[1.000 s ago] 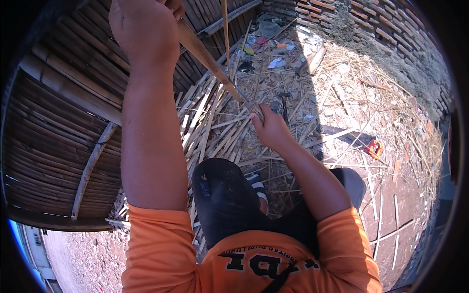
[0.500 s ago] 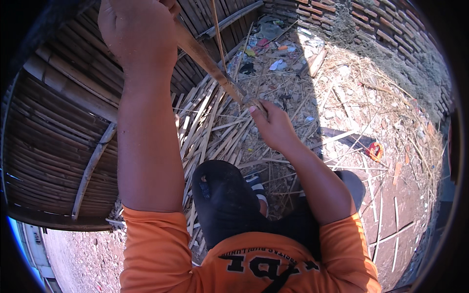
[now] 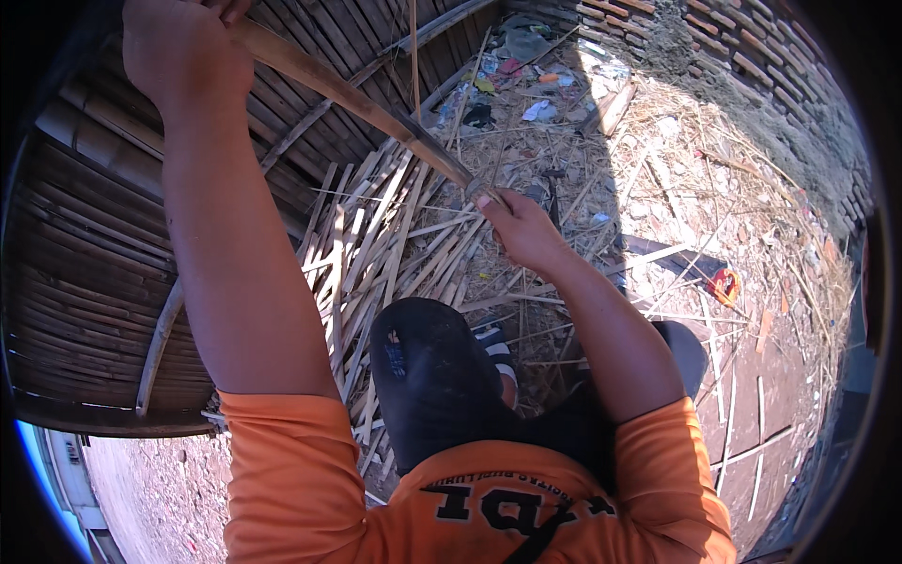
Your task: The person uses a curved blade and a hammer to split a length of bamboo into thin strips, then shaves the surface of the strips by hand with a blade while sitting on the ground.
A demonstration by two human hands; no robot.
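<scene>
Across the far left, a bamboo slat (image 3: pixel 348 92) slopes down toward the centre. Left hand (image 3: pixel 183 47), partly cut off, is closed on its far end; right hand (image 3: pixel 531 235) grips what appears to be a tool handle (image 3: pixel 486 192) at its near end. Judged by form: light, stiff, liable to splinter. Hold by flat faces, clear of edges. Dark lettering (image 3: pixel 454 504) marks the orange shirt (image 3: pixel 413 522); no other writing is legible.

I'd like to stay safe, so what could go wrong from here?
The bare left hand on the long, flat brown bamboo strip might catch a splinter. The right hand, gripping what looks like a wooden-handled tool at the strip's lower end, could slip. The loose pile of thin, pale bamboo slats might slide underfoot.
</scene>
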